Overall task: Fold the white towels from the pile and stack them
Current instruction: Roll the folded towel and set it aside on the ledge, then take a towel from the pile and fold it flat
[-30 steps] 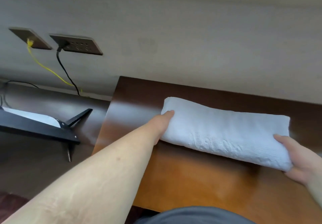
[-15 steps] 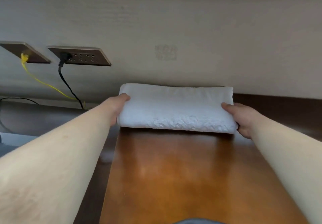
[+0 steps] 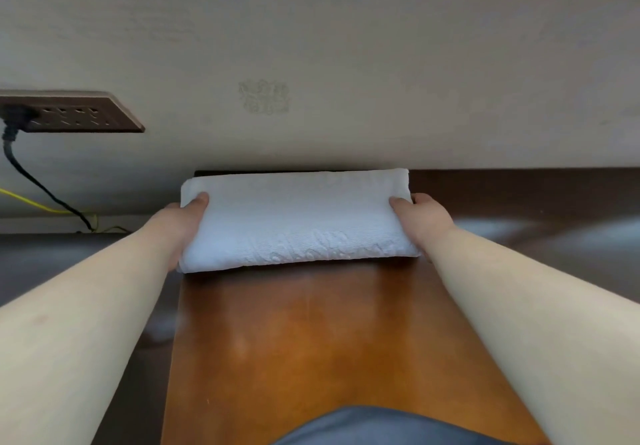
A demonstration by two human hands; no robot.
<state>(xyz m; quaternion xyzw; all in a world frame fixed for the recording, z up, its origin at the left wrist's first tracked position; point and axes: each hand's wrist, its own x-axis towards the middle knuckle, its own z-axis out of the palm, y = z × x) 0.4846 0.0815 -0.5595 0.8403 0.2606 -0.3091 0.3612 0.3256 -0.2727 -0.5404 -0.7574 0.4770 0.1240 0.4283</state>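
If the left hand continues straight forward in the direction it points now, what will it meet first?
Probably the wall. The left hand grips the left end of the folded white towel, which already lies near the back of the wooden table. The remaining gap is hard to judge.

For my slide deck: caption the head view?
Both hands, left hand and right hand, hold a folded white towel on the wooden table.
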